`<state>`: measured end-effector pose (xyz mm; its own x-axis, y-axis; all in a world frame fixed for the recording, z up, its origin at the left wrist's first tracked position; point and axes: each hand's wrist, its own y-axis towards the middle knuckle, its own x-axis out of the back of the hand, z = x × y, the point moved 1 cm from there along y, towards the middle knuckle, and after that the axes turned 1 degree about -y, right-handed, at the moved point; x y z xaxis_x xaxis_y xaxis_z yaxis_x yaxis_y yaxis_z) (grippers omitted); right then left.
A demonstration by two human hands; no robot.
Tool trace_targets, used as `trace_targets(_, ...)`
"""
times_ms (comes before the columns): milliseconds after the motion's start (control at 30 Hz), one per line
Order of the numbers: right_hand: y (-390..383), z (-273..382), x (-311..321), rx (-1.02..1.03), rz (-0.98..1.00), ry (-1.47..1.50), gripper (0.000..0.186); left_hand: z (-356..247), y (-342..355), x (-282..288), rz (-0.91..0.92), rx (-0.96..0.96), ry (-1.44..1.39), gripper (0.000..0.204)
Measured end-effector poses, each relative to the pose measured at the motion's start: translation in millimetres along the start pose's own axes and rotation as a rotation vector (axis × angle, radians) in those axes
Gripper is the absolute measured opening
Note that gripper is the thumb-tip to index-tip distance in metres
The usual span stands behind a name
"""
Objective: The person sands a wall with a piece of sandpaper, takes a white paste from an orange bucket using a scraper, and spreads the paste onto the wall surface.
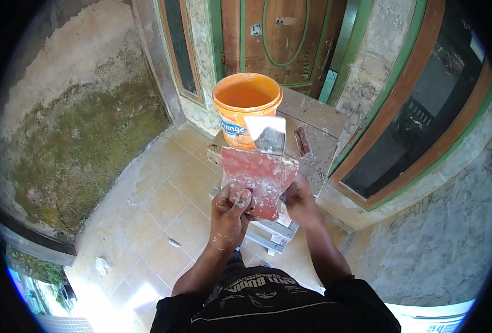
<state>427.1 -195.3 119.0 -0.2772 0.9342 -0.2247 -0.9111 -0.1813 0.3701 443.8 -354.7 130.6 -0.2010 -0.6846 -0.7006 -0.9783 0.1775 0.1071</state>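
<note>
My left hand (229, 215) is closed on a red plastic putty spreader (260, 180), thumb pressed on its face near the lower edge. White filler smears cover the spreader and dot the thumb. Just beyond its top edge shows the metal blade of a putty knife (269, 136), whitened with filler. The knife's handle is hidden behind the spreader, where my closed right hand (302, 204) appears to grip it at the right side. An orange bucket (224, 114) with a smeared rim stands right behind the blade; its orange inner wall is visible.
The bucket rests on a dusty wooden tabletop (326, 117), beside a reddish-brown bar (302, 142). A grey step frame (272, 238) is below my hands. Tiled floor (168, 180) lies left, with a mossy wall (90, 139). A wooden door (285, 41) and framed window (418, 116) stand beyond.
</note>
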Motion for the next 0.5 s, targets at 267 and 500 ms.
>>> trace_targets(267,-44,-6,23,0.163,-0.137,-0.284,0.051,12,-8,-27,0.077,0.078,-0.075,0.003)
trace_targets(500,-94,-6,46,0.174,-0.350,-0.578,0.043,25,-5,-39,0.205,0.138,-0.112,0.007)
